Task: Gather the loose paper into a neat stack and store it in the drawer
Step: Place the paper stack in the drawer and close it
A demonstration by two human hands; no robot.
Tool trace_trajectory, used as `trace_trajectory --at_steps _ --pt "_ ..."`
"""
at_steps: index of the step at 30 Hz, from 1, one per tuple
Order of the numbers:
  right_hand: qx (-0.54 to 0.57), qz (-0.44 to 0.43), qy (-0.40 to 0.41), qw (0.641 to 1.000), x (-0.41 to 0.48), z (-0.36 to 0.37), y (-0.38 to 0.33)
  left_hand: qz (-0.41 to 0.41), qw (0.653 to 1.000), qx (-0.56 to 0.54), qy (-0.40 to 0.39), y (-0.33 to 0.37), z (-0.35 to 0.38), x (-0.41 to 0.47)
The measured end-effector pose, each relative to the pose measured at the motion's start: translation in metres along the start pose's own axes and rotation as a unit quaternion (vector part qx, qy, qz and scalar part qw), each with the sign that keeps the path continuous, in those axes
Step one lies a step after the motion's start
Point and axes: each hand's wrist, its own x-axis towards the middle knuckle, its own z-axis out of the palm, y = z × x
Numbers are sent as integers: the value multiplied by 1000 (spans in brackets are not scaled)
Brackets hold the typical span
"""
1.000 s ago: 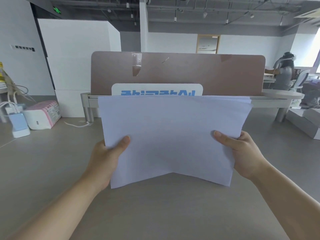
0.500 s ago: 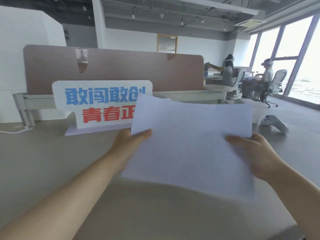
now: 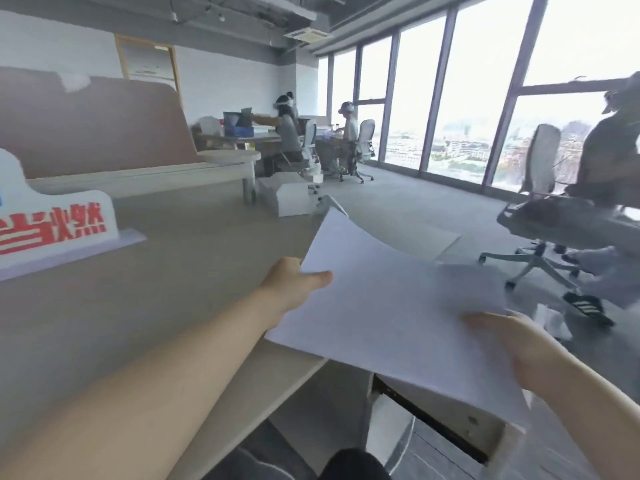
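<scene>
A stack of white paper (image 3: 391, 306) is held in the air past the right edge of the desk (image 3: 156, 306). My left hand (image 3: 294, 282) grips its left edge with the thumb on top. My right hand (image 3: 509, 341) grips its right edge. Below the paper, a white drawer (image 3: 446, 420) stands pulled open beside the desk. The paper hides most of its inside.
A white sign with red characters (image 3: 52, 230) stands on the desk at left, before a brown partition (image 3: 97, 129). An office chair (image 3: 540, 216) and a seated person (image 3: 609, 161) are at right. White boxes (image 3: 287, 195) lie on the floor.
The view and both hands have swung right. The paper has moved from above the desk to over the open drawer, which has come into view.
</scene>
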Motion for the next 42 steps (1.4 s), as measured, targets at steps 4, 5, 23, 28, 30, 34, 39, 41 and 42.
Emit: trace_trajectory --at_steps 4,5,23,28,30,34,39,41,42 --pt "-2 24 82 996 -8 -63 18 -8 999 1 -46 19 65 36" --pt "-3 29 104 994 -10 -77 22 -5 999 2 -47 24 78 44" --pt "-192 15 317 929 74 -107 29 81 995 -2 51 41 159 143" --pt "-180 41 287 940 130 -57 53 79 996 23 39 38 160 152" --pt "-149 76 290 942 150 -43 71 83 995 44 33 38 161 156" --pt "-121 141 290 939 169 -30 102 78 995 58 35 38 162 163" --pt "-141 186 303 924 176 -35 124 78 993 83 37 39 164 168" --pt "-160 204 304 917 176 -36 129 76 993 87 36 40 164 168" --pt "-171 216 298 914 176 -36 130 76 993 88 36 40 164 167"
